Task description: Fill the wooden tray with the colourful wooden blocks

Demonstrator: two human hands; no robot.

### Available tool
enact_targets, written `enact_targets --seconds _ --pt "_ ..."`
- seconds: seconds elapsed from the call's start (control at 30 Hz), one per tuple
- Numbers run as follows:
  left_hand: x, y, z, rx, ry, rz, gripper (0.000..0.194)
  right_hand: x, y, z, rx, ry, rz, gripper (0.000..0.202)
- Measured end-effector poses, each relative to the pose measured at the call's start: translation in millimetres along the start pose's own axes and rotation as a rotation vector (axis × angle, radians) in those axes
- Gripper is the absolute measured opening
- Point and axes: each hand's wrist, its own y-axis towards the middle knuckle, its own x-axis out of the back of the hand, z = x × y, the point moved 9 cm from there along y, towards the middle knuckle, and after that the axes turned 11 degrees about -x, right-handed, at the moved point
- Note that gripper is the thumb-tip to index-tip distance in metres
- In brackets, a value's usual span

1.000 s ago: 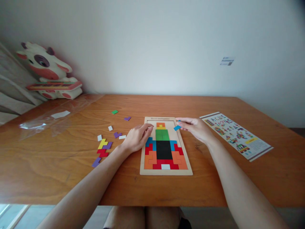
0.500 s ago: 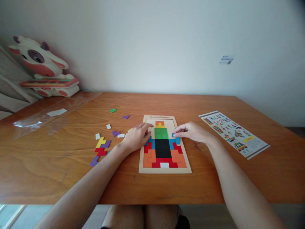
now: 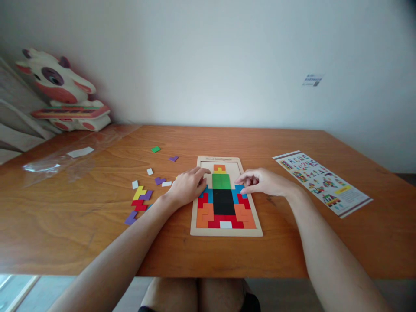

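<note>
A wooden puzzle tray (image 3: 226, 232) lies in front of me, its lower part filled with coloured flat pieces. Black pieces (image 3: 223, 202) sit in the middle, below a green block (image 3: 221, 181) and a small orange and yellow top. My left hand (image 3: 188, 185) rests over the tray's left edge, fingers apart, with nothing seen in it. At the right edge my right hand (image 3: 260, 182) has thumb and fingers parted, the tips touching or just over a blue piece (image 3: 239, 189). The fingers partly cover that piece.
Loose purple, white, red and yellow pieces (image 3: 139, 193) lie left of the tray, with a green one (image 3: 156, 149) farther back. A printed pattern sheet (image 3: 321, 182) is at the right. Clear plastic wrap (image 3: 48, 167) and a cow toy keyboard (image 3: 71, 112) are at the left.
The blue piece that was raised at my right fingertips now lies down among the blue pieces. My right fingers have lowered and parted slightly. The view has shifted a little.
</note>
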Motion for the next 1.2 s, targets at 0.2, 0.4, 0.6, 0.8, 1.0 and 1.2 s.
enact_targets --seconds 0.2,0.4,0.6,0.8,1.0,1.2 --pt "1.1 0 -2 -0.011 0.029 0.004 0.03 0 1 3 0.07 0.02 -0.017 0.039" --pt "1.9 0 -6 -0.029 0.049 0.032 0.028 0 4 4 0.084 0.039 -0.065 0.034" --pt "0.1 -1 -4 -0.025 0.039 0.034 0.026 -1 7 11 0.035 -0.039 -0.194 0.043" --pt "-2.3 -2 -4 -0.043 0.001 0.014 0.024 -6 8 13 0.057 -0.019 -0.186 0.047" --pt "25.0 -3 10 -0.018 0.088 -0.046 0.025 -3 6 13 0.066 -0.039 -0.18 0.046" --pt "63.3 -41 94 0.342 0.263 0.256 0.032 -3 7 12 0.057 -0.014 -0.178 0.043"
